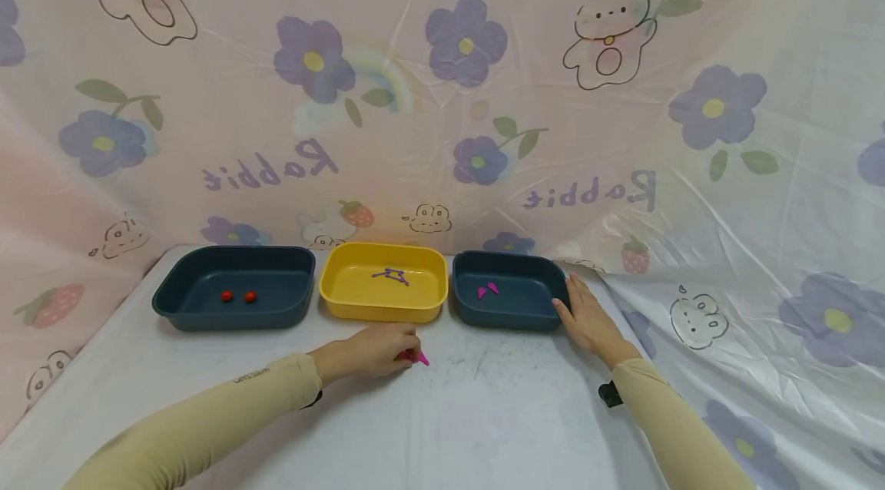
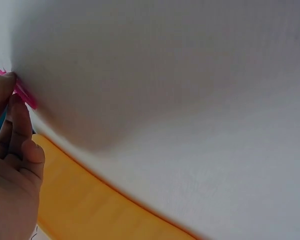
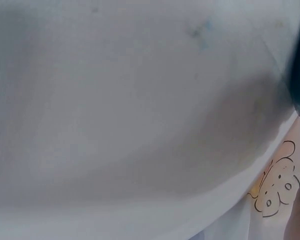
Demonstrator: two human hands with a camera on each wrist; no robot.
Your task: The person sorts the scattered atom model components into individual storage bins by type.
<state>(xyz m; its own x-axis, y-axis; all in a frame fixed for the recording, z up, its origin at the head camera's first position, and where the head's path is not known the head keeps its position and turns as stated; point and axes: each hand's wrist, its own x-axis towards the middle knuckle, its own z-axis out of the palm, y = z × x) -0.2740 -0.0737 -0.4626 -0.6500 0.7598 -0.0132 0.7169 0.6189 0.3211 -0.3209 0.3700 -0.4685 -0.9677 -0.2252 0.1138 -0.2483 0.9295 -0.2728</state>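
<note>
My left hand (image 1: 379, 350) is low over the white table, just in front of the yellow tray. Between its thumb and fingertips it pinches a small, slim magenta plastic piece (image 1: 423, 359); the left wrist view shows the same magenta piece (image 2: 25, 96) partly covered by the fingers. Its exact kind is hidden. Against the right end of the right-hand dark blue tray (image 1: 508, 319) lies my right hand (image 1: 589, 319), fingers extended along the outer wall and thumb near the front corner. Two small magenta pieces (image 1: 487, 290) lie inside that tray.
The yellow tray (image 1: 380, 313) stands in the middle of the row and contains thin purple pieces (image 1: 396, 273). At the left, another dark blue tray (image 1: 235, 319) has two small red round things (image 1: 250, 296). A printed curtain (image 1: 401, 129) hangs directly behind the trays.
</note>
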